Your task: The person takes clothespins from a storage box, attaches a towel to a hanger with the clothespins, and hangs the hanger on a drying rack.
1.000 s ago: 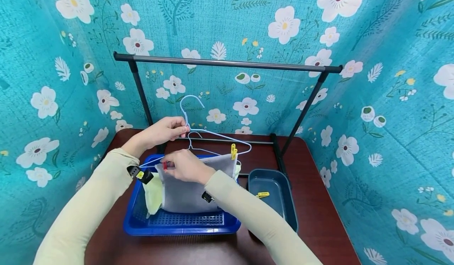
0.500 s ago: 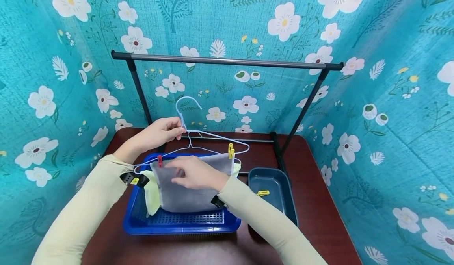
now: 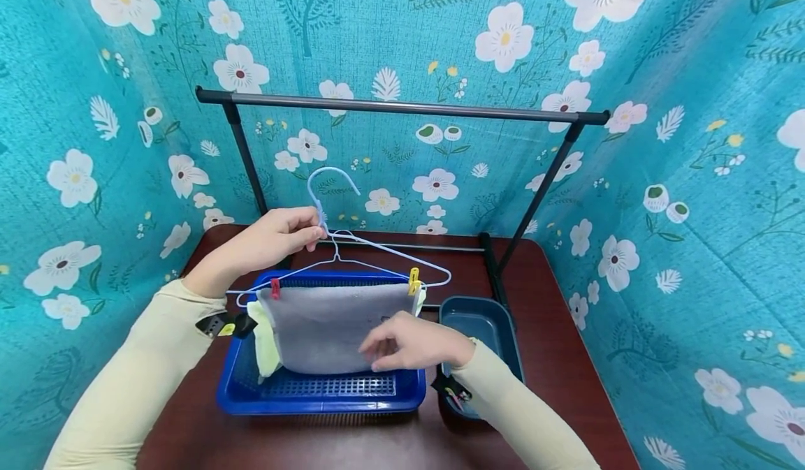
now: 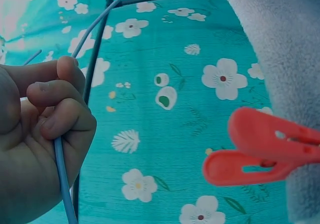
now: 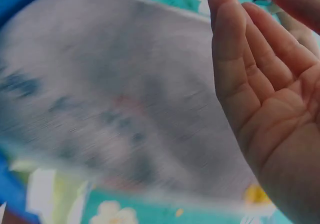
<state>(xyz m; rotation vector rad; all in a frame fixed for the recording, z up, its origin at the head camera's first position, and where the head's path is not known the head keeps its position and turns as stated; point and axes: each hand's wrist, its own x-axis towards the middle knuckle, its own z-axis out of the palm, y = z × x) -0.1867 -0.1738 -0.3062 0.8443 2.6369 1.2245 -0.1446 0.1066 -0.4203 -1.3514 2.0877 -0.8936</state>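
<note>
My left hand point(image 3: 277, 238) pinches the neck of a light blue hanger point(image 3: 402, 254); in the left wrist view the fingers of that hand point(image 4: 55, 99) curl round the blue wire. From the hanger hangs a grey cloth point(image 3: 327, 327), held by a red clip point(image 3: 275, 288) at its left corner and a yellow clip point(image 3: 414, 281) at its right. My right hand point(image 3: 415, 344) is in front of the cloth's lower right part, fingers loosely bent, holding nothing. The right wrist view shows that hand point(image 5: 270, 94) beside the blurred cloth point(image 5: 120, 94).
Behind the cloth, a blue basket point(image 3: 321, 406) holds pale green cloth point(image 3: 267, 344) and another hanger point(image 3: 337, 256). A dark blue tray point(image 3: 478, 306) sits to the right, partly behind my right wrist. A black rack point(image 3: 402, 107) stands at the back of the dark red table point(image 3: 566, 400).
My right hand has let go of the red clip and moved right and down across the cloth. My left hand has shifted slightly left with the hanger.
</note>
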